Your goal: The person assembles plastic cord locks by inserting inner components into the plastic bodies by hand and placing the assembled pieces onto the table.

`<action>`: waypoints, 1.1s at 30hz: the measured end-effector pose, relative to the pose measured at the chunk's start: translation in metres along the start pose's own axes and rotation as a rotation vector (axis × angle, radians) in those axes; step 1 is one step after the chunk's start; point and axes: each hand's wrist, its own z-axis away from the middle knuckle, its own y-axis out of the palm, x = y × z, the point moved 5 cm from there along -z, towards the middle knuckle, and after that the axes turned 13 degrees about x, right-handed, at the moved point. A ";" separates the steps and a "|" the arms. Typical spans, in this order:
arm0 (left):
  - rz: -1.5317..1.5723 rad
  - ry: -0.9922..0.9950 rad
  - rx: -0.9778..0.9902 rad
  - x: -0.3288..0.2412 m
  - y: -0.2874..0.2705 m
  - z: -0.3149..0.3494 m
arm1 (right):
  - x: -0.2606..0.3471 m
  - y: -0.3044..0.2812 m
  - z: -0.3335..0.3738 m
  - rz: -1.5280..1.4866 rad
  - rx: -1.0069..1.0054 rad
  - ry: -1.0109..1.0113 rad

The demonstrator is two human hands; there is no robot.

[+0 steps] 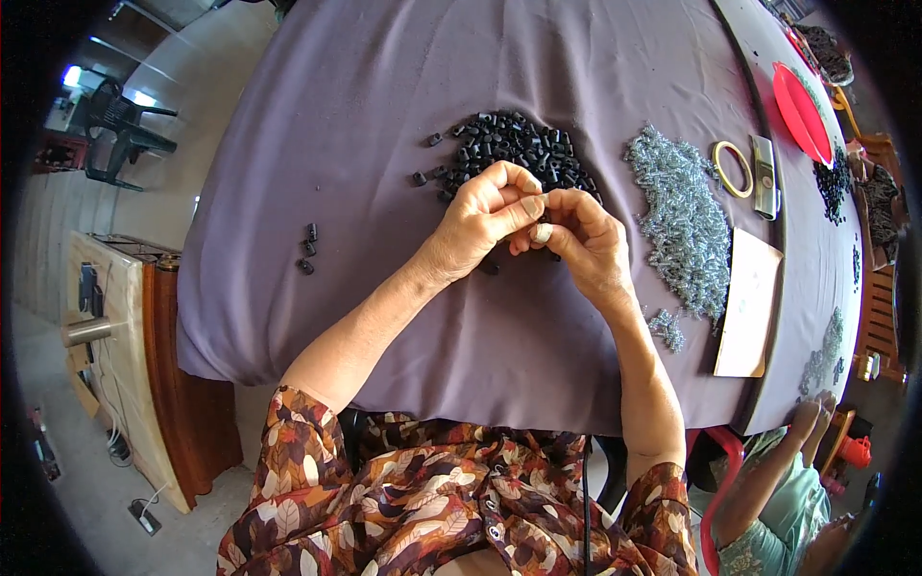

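Observation:
My left hand [473, 223] and my right hand [597, 252] meet at the fingertips over the cloth-covered table. Both are closed in a pinch, thumbs against fingers. Whatever sits between them is too small and too covered to make out. Just beyond my fingers lies a heap of small black cylindrical pieces [514, 144], partly hidden by my hands. A few more black pieces [307, 252] stand apart on the left. To the right spreads a long pile of small silvery pieces [677, 216], with a small cluster [667, 329] nearer me.
Right of the silvery pile are a tape roll [733, 170], a flat metallic object [764, 178] and a cardboard sheet [749, 302]. A red basin [802, 113] stands farther off. Another person's hands [814, 413] are at the table's right edge. A wooden cabinet [154, 365] stands left.

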 end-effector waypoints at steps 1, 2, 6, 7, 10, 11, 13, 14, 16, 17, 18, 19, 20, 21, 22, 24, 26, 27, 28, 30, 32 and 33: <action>-0.008 0.002 0.004 0.000 -0.001 0.001 | 0.000 0.001 0.000 -0.002 0.000 0.000; -0.008 0.000 0.003 0.000 -0.002 0.001 | 0.000 0.000 0.000 0.056 -0.029 0.029; -0.013 -0.016 0.017 0.003 -0.002 -0.001 | -0.004 -0.006 0.002 0.293 -0.062 0.052; -0.016 -0.020 0.018 0.003 -0.002 -0.001 | -0.005 -0.006 0.002 0.293 -0.063 0.052; 0.010 -0.025 0.043 0.001 0.001 -0.001 | -0.005 -0.006 0.003 0.284 -0.058 0.028; 0.010 -0.025 0.043 0.002 0.001 -0.001 | -0.002 -0.005 0.003 0.297 -0.061 0.023; 0.010 -0.011 0.068 0.001 0.004 -0.001 | 0.001 -0.005 0.003 0.313 -0.066 0.016; 0.010 -0.010 0.070 0.001 0.004 -0.001 | 0.001 -0.004 0.003 0.310 -0.054 0.012; -0.012 -0.023 0.079 0.001 0.003 0.000 | 0.003 -0.003 0.003 0.308 -0.045 0.007; -0.012 -0.023 0.082 0.000 0.002 0.000 | 0.006 0.000 0.002 0.328 -0.026 -0.023; -0.003 -0.028 0.073 0.000 0.001 0.000 | 0.010 0.003 0.002 0.348 -0.007 -0.052; 0.005 -0.034 0.063 -0.001 0.000 0.001 | 0.014 0.004 0.002 0.374 0.003 -0.078; 0.000 -0.033 0.075 -0.002 0.000 0.001 | 0.012 0.005 0.002 0.376 -0.001 -0.077; 0.002 -0.033 0.081 -0.002 0.001 0.001 | 0.012 0.004 0.002 0.401 -0.019 -0.107; -0.012 -0.010 0.074 -0.003 0.001 0.001 | 0.013 0.003 0.003 0.426 -0.037 -0.138; -0.047 -0.015 0.039 -0.008 0.002 0.001 | 0.021 0.004 0.003 0.511 -0.036 -0.155; -0.039 -0.013 0.019 -0.006 0.000 0.001 | 0.028 0.004 0.003 0.593 -0.030 -0.174; -0.029 -0.011 -0.002 -0.005 -0.002 0.001 | 0.028 0.000 0.004 0.620 -0.033 -0.127; -0.028 -0.009 -0.001 -0.004 -0.002 0.000 | 0.029 -0.004 0.004 0.647 -0.035 -0.081; -0.016 -0.001 -0.048 -0.004 -0.005 -0.001 | 0.040 -0.015 0.005 0.743 -0.133 -0.153; 0.004 0.014 -0.042 -0.002 -0.007 -0.002 | 0.050 -0.029 0.008 0.887 -0.213 -0.171; -0.004 0.013 -0.022 -0.002 -0.008 -0.001 | 0.051 -0.037 0.010 0.916 -0.236 -0.112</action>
